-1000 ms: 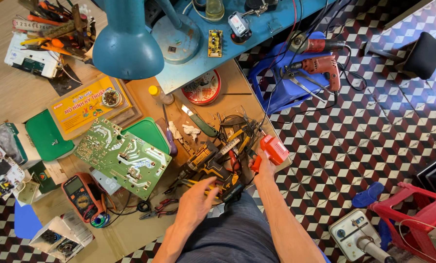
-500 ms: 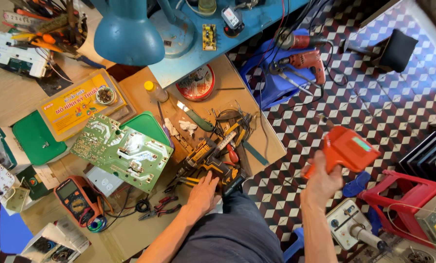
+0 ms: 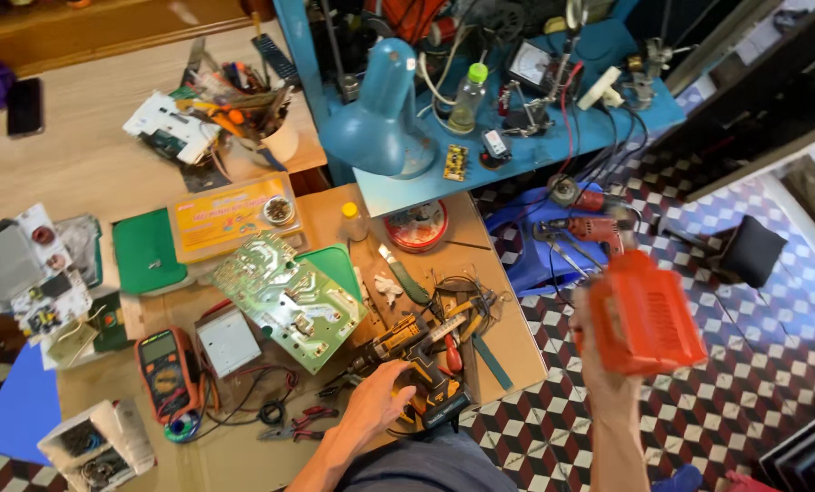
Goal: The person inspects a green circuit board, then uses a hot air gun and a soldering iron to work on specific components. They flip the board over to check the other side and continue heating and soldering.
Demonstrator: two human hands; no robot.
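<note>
The right hand (image 3: 608, 364) is raised off to the side of the table (image 3: 98, 164), fingers wrapped around an orange ribbed box (image 3: 649, 314) held over the checkered floor (image 3: 753, 364). The left hand (image 3: 380, 401) lies open, palm down, on a yellow-and-black cordless drill (image 3: 417, 360), just beside a green circuit board (image 3: 289, 301) and a multimeter (image 3: 166, 369).

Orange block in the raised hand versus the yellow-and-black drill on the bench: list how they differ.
The orange block is one flat colour with ribbed slats; the drill is yellow and black. The block is lifted in the air in the right hand, out over the tiled floor; the drill lies on its side on the cardboard-topped bench with the left hand resting against it. The block is boxy, the drill long. Each has a hand on it.
</note>
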